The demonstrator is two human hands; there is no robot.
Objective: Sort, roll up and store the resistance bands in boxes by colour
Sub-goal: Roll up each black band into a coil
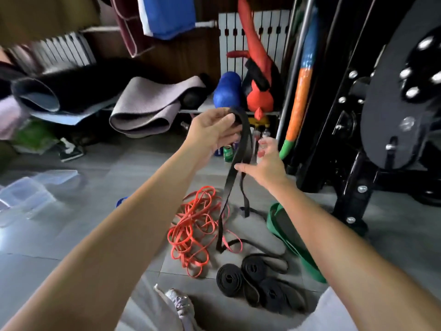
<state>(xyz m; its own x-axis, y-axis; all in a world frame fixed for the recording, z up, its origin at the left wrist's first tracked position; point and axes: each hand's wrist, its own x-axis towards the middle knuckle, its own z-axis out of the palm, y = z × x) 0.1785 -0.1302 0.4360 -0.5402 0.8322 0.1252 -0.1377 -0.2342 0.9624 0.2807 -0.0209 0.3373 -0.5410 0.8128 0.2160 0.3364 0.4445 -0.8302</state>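
Faced a black weight machine point(381, 115) on the right, across a grey tiled floor point(71, 223). Had a folded grey mat point(148, 108) on a low shelf ahead and clear plastic boxes point(31, 192) on the tiles at the left. Had a green band point(286, 228) heaped under the right forearm, a tangle of red bands point(193, 225) near it toward the middle, and rolled black bands point(253, 280) grouped close by the knees. Held one black band point(241, 149) up above the red tangle, lower end trailing onto the floor. Gripped its top fold in the left hand point(210, 132), fingers curled round it. Reached in with the right hand point(265, 161), blurred, fingers spread, thumb at the hanging strands; could not tell whether touching.
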